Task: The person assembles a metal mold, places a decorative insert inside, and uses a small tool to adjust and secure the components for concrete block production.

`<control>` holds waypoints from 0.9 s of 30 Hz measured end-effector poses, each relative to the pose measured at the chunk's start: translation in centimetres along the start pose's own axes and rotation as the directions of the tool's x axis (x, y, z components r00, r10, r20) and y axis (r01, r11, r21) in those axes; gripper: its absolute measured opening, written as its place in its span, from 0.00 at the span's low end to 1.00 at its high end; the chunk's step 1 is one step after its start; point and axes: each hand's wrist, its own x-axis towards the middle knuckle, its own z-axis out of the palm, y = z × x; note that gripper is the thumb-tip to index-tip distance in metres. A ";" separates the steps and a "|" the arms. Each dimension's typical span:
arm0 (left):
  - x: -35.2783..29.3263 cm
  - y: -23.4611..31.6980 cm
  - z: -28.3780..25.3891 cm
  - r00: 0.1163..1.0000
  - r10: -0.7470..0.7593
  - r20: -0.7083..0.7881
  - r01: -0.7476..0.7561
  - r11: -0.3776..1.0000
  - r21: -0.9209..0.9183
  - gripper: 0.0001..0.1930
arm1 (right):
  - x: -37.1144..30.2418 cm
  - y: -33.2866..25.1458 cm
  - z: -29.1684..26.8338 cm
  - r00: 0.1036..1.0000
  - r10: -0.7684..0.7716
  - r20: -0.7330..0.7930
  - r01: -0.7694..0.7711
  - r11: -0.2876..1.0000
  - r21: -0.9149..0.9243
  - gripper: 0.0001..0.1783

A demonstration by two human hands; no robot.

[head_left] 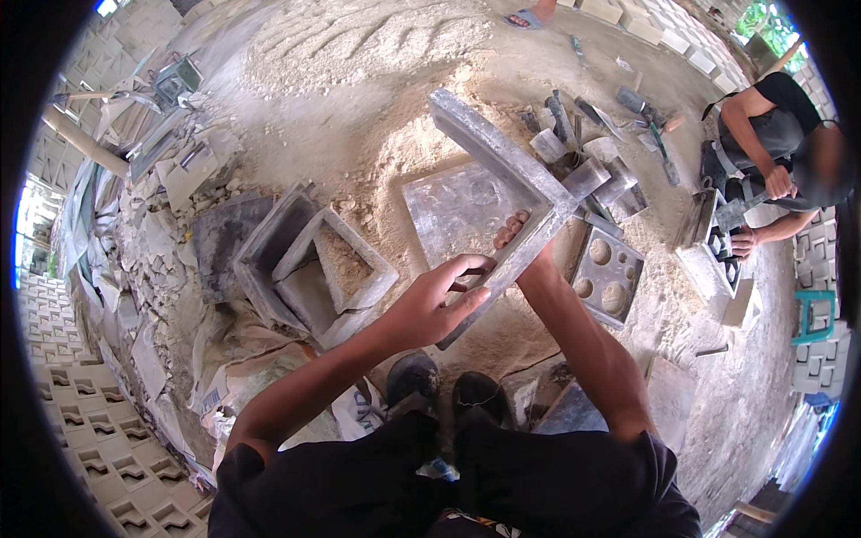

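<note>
Left hand: mine (pixel 444 300), gripping the near edge of an L-shaped metal frame (pixel 502 154), thumb on the edge and fingers curled over its inner side.
Right hand: mine (pixel 511 229), grasping the same frame from the outer side near its corner; its fingertips show over the inner face, while the palm is hidden behind the metal.
L-shaped frame: raised in front of me, its corner toward my right, one arm running up and away, the other slanting down toward my feet.
Under the frame: a square metal plate (pixel 446 204), partly covered by it, flat on the dusty ground.
Right of my forearm: a perforated plate (pixel 603 274) with round holes of several sizes.
Beyond the corner: metal cylinders (pixel 616 184) lying in a cluster, a mallet (pixel 639 102) farther off.
Left of my hands: a box-like frame (pixel 363 251) holding pale powder, with a dark plate (pixel 231 242) beside it.
Far right: a co-worker bent over a mould box (pixel 702 260), one hand (pixel 778 185) round a tool; a teal stool (pixel 797 318) stands nearby.
My feet: dark shoes (pixel 413 375), side by side below the frame.
</note>
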 end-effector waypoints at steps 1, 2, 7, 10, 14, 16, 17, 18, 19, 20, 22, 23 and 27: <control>-0.1 0.1 0.0 1.000 0.001 -0.012 0.000 1.000 0.012 0.20 | 0.1 0.0 -0.1 1.000 0.008 0.008 -0.009 1.000 0.008 0.14; -0.2 0.3 0.0 1.000 0.001 -0.024 0.000 1.000 0.023 0.20 | 0.1 0.2 -0.2 1.000 0.014 0.022 -0.015 1.000 0.025 0.14; -0.6 0.4 -2.6 0.996 0.025 -0.085 -0.020 0.998 0.056 0.13 | 1.2 0.4 -2.7 0.958 0.063 0.281 -0.124 0.970 0.207 0.16; -0.2 1.1 -4.7 0.972 -0.056 -0.228 0.018 0.986 -0.168 0.11 | 1.9 0.4 -3.7 0.898 0.096 0.430 -0.217 0.946 0.242 0.15; 0.2 1.7 -5.7 0.936 0.004 -0.352 -0.043 0.994 -0.103 0.10 | 1.8 0.8 -3.4 0.817 0.139 0.560 -0.337 0.903 0.267 0.14; 0.2 1.6 -5.8 0.927 0.004 -0.374 -0.049 0.993 -0.110 0.10 | 1.1 1.2 -2.8 0.786 0.109 0.609 -0.303 0.926 0.225 0.13; 0.1 1.6 -5.8 0.927 0.004 -0.376 -0.048 0.993 -0.108 0.10 | 0.7 1.4 -2.5 0.768 0.095 0.633 -0.285 0.936 0.205 0.13; 0.2 1.5 -5.8 0.927 0.004 -0.374 -0.048 0.993 -0.108 0.10 | 0.1 1.3 -2.3 0.802 0.122 0.585 -0.306 0.925 0.227 0.12; 0.2 1.4 -5.7 0.928 0.004 -0.373 -0.045 0.994 -0.102 0.10 | -0.5 1.2 -2.2 0.832 0.149 0.535 -0.325 0.912 0.251 0.12; 0.1 1.4 -5.6 0.928 0.003 -0.372 -0.041 0.995 -0.095 0.10 | -1.0 1.1 -2.0 0.857 0.178 0.483 -0.341 0.899 0.276 0.12; 0.0 1.5 -5.6 0.928 0.001 -0.372 -0.032 0.997 -0.077 0.10 | -2.8 0.8 -0.4 0.883 0.234 0.406 -0.373 0.876 0.307 0.13; 0.0 1.5 -5.6 0.928 0.000 -0.372 -0.028 0.997 -0.069 0.10 | -3.3 0.7 0.0 0.893 0.261 0.366 -0.385 0.865 0.323 0.13; 0.2 1.6 -5.7 0.928 0.011 -0.372 -0.037 0.997 -0.063 0.10 | -3.9 0.8 0.2 0.893 0.301 0.335 -0.418 0.830 0.370 0.13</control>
